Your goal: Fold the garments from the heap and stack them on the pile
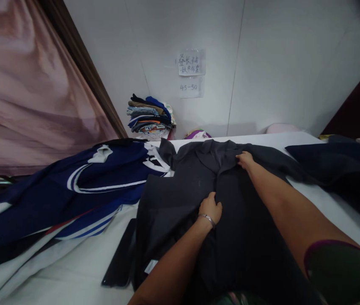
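Note:
A dark grey jacket (173,199) lies spread front up, its collar toward the wall and its front panels meeting near the middle. My left hand (210,209), with a silver bracelet at the wrist, is closed on the front edge about halfway down. Farther up, my right hand (245,160) pinches the cloth by the shoulder and lapel on the right side. One sleeve stretches out to the right. My forearms cover part of the lower jacket, where a small white label (151,266) shows at the left.
Navy and white garments (49,199) are heaped at the left, with a black phone (119,260) beside the jacket. Dark clothes (351,169) lie at the right. Against the wall stands a folded clothes stack (149,116) below handwritten paper signs (191,63). A pinkish curtain (30,84) hangs left.

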Tool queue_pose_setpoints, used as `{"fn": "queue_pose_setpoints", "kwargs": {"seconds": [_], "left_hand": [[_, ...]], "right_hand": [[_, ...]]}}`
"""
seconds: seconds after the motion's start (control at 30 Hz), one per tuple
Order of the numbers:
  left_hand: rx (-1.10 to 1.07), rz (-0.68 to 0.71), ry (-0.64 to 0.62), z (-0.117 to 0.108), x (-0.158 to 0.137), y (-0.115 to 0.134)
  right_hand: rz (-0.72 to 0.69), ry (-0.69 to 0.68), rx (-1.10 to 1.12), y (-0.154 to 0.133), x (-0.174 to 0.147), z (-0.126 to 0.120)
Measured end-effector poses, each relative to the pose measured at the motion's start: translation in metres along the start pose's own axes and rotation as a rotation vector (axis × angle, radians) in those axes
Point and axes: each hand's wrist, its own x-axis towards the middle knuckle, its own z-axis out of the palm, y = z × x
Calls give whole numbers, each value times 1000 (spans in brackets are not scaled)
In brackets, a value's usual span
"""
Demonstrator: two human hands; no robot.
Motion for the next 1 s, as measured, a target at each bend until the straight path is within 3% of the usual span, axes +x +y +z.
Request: {"fn": "queue_pose_setpoints", "kwargs": {"seconds": [0.13,0.2,0.3,0.37,0.57,0.67,0.77,0.9,1.0], "left_hand": [[257,-8,-19,-10,-7,7],[321,-12,-53,-12,-8,8],[373,0,-78,-9,-7,9],[400,17,-82,-7,-7,8],[430,39,-76,-6,-8,7],[428,43,-87,-7,-9,8],[430,52,-114,-8,-9,10],[426,66,-106,-8,-10,13],[411,79,-91,-8,-11,12]], "right_hand": [[-129,45,-220,-10,-6,-12],[-306,19,-441,-5,-16,-14],[-535,-177,-974,13,-30,-6],[-527,-290,-1162,26,-34,2],[-459,-321,-1236,23,-36,11],[-559,-275,-1225,21,-51,5],[-658,-325,-1216,35,-72,-1],[-616,-386,-1215,49,-85,-4],[-596,-387,-1191,43,-85,-5]]}}
